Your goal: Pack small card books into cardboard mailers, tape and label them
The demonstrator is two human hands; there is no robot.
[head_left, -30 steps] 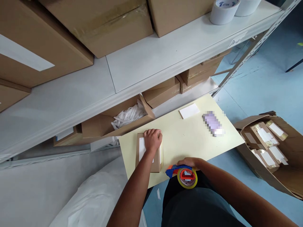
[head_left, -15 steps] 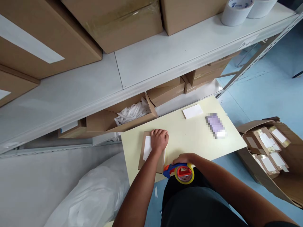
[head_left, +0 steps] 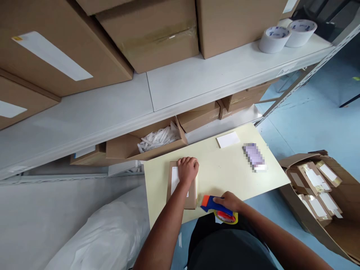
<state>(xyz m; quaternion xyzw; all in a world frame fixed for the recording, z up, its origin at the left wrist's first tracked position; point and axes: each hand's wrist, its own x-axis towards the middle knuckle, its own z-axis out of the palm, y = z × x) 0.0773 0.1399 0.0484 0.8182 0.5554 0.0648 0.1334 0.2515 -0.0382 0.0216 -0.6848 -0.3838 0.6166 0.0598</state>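
Cardboard parcel (head_left: 192,197) lies on the table (head_left: 210,168), long axis fore-and-aft, under the half-curled left hand (head_left: 188,170) (grip indiscernible), just left of the tape dispenser (head_left: 218,204) clasped in the right hand (head_left: 231,201).

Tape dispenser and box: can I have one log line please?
left hand: on cardboard box; right hand: holding tape dispenser; cardboard box: on table
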